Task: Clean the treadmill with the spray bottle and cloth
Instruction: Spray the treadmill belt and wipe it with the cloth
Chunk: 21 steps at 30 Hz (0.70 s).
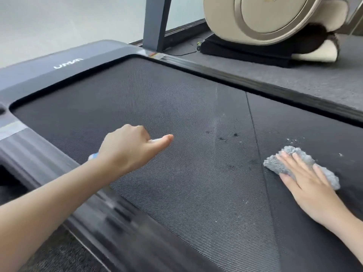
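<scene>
Nearest the camera, the blurred side rail (110, 209) of the treadmill (59, 69) runs along the left, with both forearms reaching in over it and the belt (157, 99).

The left hand (125, 146) comes in from the near left, knuckles up. Its fingers are curled round the spray bottle (93, 155), which is mostly hidden: only a blue-and-white end shows behind the wrist and a white tip under the forefinger. The forefinger lies straight out along the top, pointing right across the belt. Judged: the bottle is held low and aimed at the soiled strip, ready to wet it.

The right hand (306, 181) lies at the near right, palm down and fingers straight and slightly spread. It presses the grey cloth (275, 164) flat on the belt. Judged: the flat palm spreads pressure for wiping, so the wiping step is in hand.

Between the hands, slightly farther, dark wet spots (222, 138) sit on the belt left of a seam (253, 122). White specks (292, 141) lie just beyond the cloth. Judged: this strip is not yet clean.

Farther off, the grey front cover carries a logo. An upright post (155, 22) rises behind it, and a beige round-sided machine (255, 16) stands at the far right.
</scene>
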Each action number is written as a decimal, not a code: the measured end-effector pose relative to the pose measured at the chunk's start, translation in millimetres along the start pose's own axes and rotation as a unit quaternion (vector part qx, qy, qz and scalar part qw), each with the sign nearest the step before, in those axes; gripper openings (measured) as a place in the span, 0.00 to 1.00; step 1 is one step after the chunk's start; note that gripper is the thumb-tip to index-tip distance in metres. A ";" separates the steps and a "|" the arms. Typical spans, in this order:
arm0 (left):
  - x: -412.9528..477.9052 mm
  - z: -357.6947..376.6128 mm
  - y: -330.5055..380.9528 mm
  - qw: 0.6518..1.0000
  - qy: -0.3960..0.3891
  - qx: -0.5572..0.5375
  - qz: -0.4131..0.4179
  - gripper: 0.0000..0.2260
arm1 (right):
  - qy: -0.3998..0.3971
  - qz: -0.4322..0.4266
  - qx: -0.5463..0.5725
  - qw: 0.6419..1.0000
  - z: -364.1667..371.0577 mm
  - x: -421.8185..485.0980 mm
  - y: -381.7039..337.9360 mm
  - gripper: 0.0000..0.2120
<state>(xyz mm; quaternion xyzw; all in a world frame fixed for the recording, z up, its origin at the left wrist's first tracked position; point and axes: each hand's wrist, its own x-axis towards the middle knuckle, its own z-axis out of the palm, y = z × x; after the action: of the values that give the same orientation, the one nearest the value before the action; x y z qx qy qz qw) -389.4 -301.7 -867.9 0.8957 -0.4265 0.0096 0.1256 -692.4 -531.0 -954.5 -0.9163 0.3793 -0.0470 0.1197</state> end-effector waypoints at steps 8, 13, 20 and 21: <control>-36.0 -14.6 -41.8 0.998 0.038 0.043 -0.010 0.28 | 0.004 0.010 0.001 1.000 5.5 1.8 -12.7 0.26; -27.0 -12.6 -42.0 0.999 0.033 0.029 -0.012 0.32 | -0.011 -0.007 0.001 1.000 5.5 3.1 -22.8 0.26; -15.3 -3.3 -11.2 0.998 0.058 0.005 0.020 0.27 | -0.014 -0.033 -0.014 0.999 11.8 5.7 -41.3 0.26; -15.2 -2.1 -9.4 0.998 0.056 0.003 0.023 0.27 | -0.015 -0.031 -0.013 0.999 11.4 5.3 -42.3 0.25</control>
<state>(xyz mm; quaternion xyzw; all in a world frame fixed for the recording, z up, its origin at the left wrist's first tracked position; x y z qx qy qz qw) -391.7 -284.0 -869.8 0.8842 -0.4389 0.0640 0.1466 -657.7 -503.6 -954.7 -0.9298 0.3493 -0.0322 0.1116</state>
